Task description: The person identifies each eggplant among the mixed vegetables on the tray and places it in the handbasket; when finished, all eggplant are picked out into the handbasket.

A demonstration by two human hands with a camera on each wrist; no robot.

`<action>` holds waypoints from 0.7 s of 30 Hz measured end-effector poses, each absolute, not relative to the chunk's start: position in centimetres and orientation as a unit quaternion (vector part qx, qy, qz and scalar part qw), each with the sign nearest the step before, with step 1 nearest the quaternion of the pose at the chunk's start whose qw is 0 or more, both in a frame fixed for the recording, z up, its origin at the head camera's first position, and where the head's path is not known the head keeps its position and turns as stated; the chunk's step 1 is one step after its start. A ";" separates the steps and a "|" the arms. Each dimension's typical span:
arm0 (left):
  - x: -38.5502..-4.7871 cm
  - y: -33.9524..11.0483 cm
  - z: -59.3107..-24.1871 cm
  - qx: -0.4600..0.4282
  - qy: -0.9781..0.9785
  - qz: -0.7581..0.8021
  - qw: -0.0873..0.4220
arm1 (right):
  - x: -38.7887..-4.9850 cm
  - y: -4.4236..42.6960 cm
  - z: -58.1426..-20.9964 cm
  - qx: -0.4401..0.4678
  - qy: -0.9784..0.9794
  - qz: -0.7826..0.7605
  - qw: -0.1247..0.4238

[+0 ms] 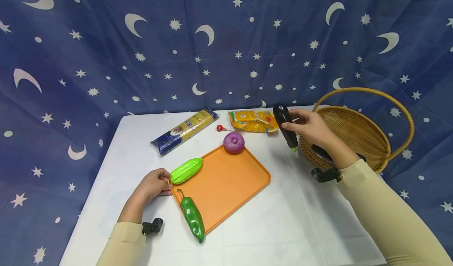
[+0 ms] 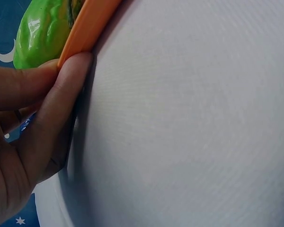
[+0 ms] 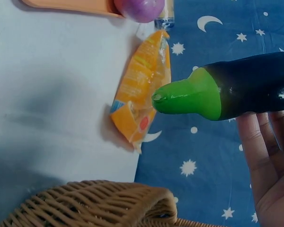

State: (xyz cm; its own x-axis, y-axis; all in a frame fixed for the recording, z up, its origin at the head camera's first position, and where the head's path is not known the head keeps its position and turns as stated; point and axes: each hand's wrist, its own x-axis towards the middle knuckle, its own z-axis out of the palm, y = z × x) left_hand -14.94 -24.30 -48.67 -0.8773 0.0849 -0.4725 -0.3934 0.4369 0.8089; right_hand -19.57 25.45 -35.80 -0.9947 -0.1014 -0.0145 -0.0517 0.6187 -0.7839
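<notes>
My right hand (image 1: pixel 313 128) grips a toy eggplant (image 1: pixel 284 124) above the table, beside the basket; its green stem end (image 3: pixel 189 97) points down in the head view. With thumb and fingers, my left hand (image 1: pixel 153 186) pinches the left corner of an orange tray (image 1: pixel 230 187), as the left wrist view confirms at the tray rim (image 2: pixel 87 28). Close to those fingers, a light green bitter melon (image 1: pixel 186 171) lies on the tray's edge. A green pepper (image 1: pixel 192 219) lies across the near left edge, and a purple onion (image 1: pixel 234 142) sits at the far corner.
A wicker basket (image 1: pixel 348 120) with a tall handle stands at the right, under my right forearm. Behind the tray lie a pasta packet (image 1: pixel 187 130), a red lollipop (image 1: pixel 220 128) and a yellow snack bag (image 1: pixel 251 121). A starry blue curtain (image 1: pixel 226 73) hangs behind the white table (image 1: pixel 283 226).
</notes>
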 end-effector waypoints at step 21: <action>-15.1 -24.4 -48.8 -0.088 0.813 0.527 0.234 | -18.5 29.8 -35.1 -0.012 0.899 -0.437 0.009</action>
State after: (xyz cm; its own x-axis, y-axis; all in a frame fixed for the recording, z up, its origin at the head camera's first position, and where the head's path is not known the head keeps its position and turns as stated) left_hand -15.06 -24.41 -48.83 -0.8753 0.1040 -0.4723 -0.3886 0.4300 0.8149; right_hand -18.51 29.84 -35.09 -0.9995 -0.0307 -0.0061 -0.0142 0.6174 -0.7865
